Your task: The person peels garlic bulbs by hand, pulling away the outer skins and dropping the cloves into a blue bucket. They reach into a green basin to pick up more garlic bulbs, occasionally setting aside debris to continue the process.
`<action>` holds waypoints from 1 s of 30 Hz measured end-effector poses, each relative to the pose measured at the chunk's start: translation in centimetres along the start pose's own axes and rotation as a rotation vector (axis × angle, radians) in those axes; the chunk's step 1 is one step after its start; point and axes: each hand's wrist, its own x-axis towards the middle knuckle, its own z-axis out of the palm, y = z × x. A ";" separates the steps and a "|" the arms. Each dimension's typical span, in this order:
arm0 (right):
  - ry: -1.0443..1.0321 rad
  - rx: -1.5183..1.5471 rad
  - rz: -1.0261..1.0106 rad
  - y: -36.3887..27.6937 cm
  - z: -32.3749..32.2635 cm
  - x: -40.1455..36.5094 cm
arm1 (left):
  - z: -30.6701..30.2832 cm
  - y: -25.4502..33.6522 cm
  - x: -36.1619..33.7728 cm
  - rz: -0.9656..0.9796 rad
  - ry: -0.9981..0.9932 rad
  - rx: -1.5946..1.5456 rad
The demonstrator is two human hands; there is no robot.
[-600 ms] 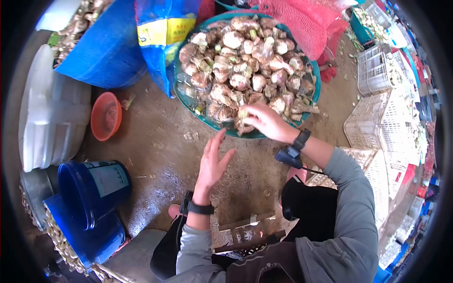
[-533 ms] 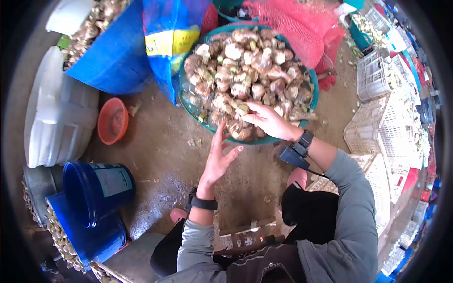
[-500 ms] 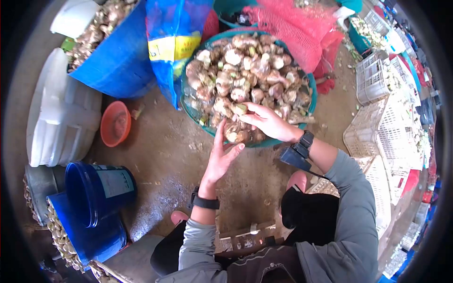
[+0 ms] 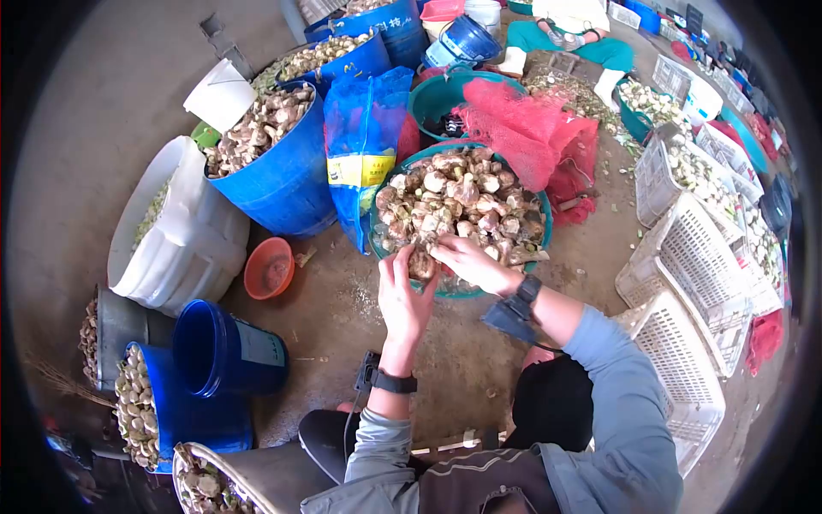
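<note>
A round teal tub is heaped with brownish, root-covered bulbs. At the tub's near edge, my left hand curls its fingers around one bulb. My right hand comes in from the right, fingers bent and closed, with the tips against the same bulb. Its thumb is partly hidden, and whether anything small sits in its pinch is hard to make out. Both wrists wear dark straps with small devices.
A red mesh sack drapes over the tub's far side, beside a blue bag. Blue barrels of bulbs, an orange bowl and a blue bucket stand left. White crates line the right. Another person sits far back.
The view has tilted up, showing more of the background. My right hand has come closer to my left, and my left fingers have closed from spread to curled around the bulb.
</note>
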 end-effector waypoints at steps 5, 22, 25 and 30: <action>0.292 -0.012 -0.144 -1.5 2.7 -2.7 | -1.5 3.3 -1.6 0.176 0.081 0.285; 0.044 0.385 -0.019 0.4 2.8 -7.4 | -2.3 3.9 -5.0 -0.318 -0.335 -0.829; 0.038 0.449 -0.080 0.8 3.0 -7.8 | -1.3 3.3 -4.4 -0.558 -0.263 -1.168; 0.147 0.357 0.054 2.3 3.3 -6.3 | -2.8 4.6 -3.5 -0.578 -0.238 -0.919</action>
